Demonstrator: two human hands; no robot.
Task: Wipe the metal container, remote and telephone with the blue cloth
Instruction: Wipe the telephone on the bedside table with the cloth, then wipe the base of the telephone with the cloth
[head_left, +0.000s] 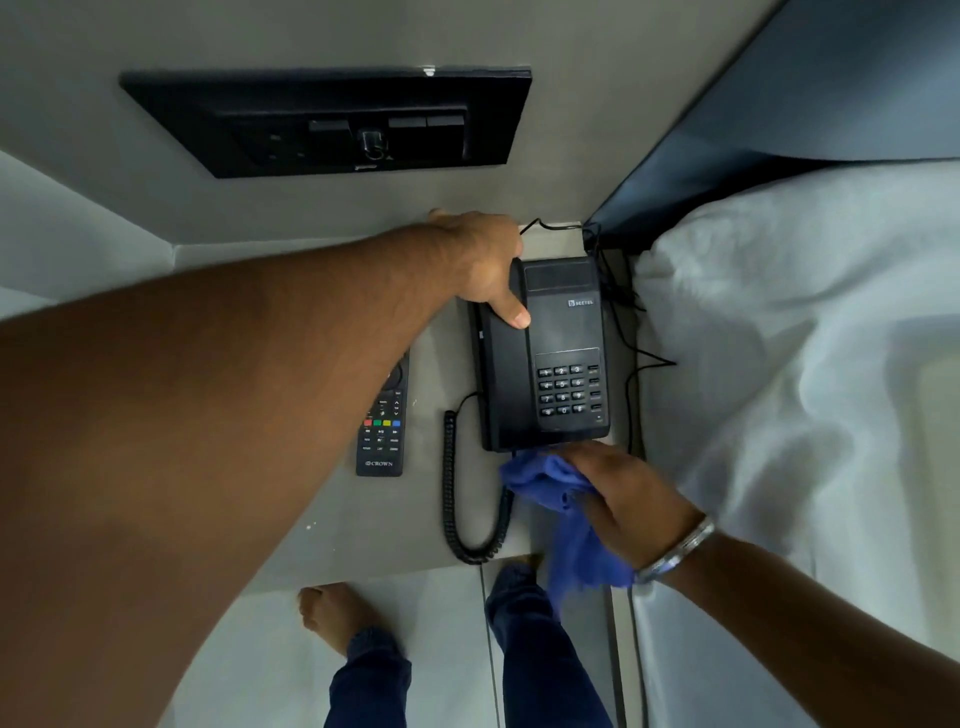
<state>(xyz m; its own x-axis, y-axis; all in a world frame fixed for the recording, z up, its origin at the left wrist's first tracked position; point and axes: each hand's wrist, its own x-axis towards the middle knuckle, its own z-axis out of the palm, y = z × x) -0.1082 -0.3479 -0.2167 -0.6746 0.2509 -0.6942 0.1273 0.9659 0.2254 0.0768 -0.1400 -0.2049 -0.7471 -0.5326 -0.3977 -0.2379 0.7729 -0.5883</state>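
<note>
Two hands in view. Left hand (485, 265) laid over top of handset (501, 358), thumb pressed flat on it, other fingers hidden behind the hand; cannot tell how curled. Right hand (626, 499) closed around bunched blue cloth (545, 480), held at near edge of telephone (550, 353), loose tail hanging past table (363, 530) edge.

Risks, judged from layout:
- Handset lifted or knocked off cradle if left hand shifts during wiping.
- Keypad (569, 389) buttons pressed by cloth if wiped hard.
- Coiled cord (452, 493) looped just beside cloth; likely snagged and phone dragged toward table edge.
- Thin cables (621, 306) behind and right of phone pulled loose if base slides.
- Remote (382, 423) partly under left forearm; nudged if arm drops.

Count:
- Telephone: one, on table between remote and bed (805, 364).
- Remote: one, left of phone, apart from it.
- Blue cloth: one.
- Metal container: none visible.
- Wall switch panel (332, 122): one.
- Bangle (680, 551): one, right wrist.
</note>
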